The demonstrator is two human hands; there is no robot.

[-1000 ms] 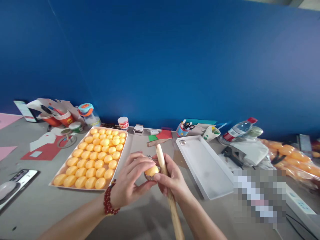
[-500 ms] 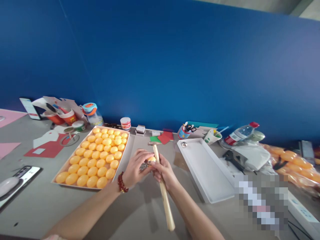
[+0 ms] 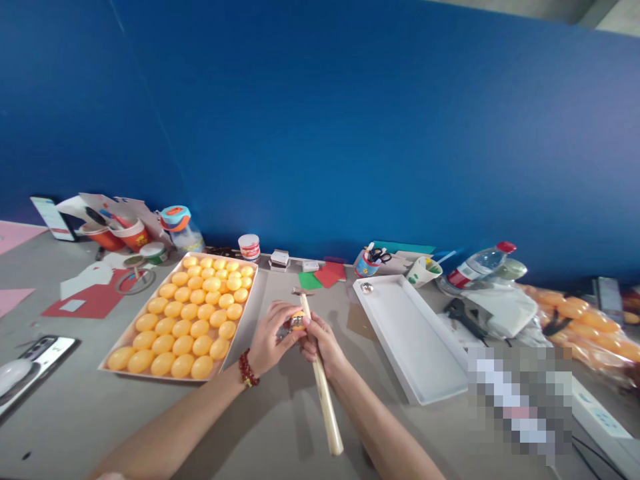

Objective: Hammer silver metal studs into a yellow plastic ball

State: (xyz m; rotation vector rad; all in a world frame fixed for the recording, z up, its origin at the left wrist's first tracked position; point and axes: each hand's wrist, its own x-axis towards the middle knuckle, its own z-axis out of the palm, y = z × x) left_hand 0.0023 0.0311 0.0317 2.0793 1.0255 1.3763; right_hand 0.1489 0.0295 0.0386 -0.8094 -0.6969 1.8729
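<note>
My left hand (image 3: 271, 339), with a red bead bracelet at the wrist, is closed round a small orange ball (image 3: 298, 314) that has a shiny silver metal piece (image 3: 295, 323) on its near side. What exactly the metal piece is, I cannot make out. My right hand (image 3: 324, 343) grips a hammer (image 3: 327, 405) by its pale wooden handle, and its thumb and fingertips also touch the ball. The hammer head (image 3: 303, 291) points away from me, and the handle slants down toward me. To the left lies a shallow box (image 3: 105, 363) filled with rows of orange balls (image 3: 183, 322).
A long white tray (image 3: 420, 340) holds one silver piece (image 3: 367, 287) in its far corner. Red paper (image 3: 329, 274), a pen cup (image 3: 367, 265), a plastic bottle (image 3: 477, 267) and bagged orange balls (image 3: 585, 320) stand along the back and right. A phone (image 3: 50, 353) lies left.
My hands have turned the ball so its silver piece shows more toward me. The hammer has shifted slightly left, and its head shows more clearly. The whole view has moved slightly.
</note>
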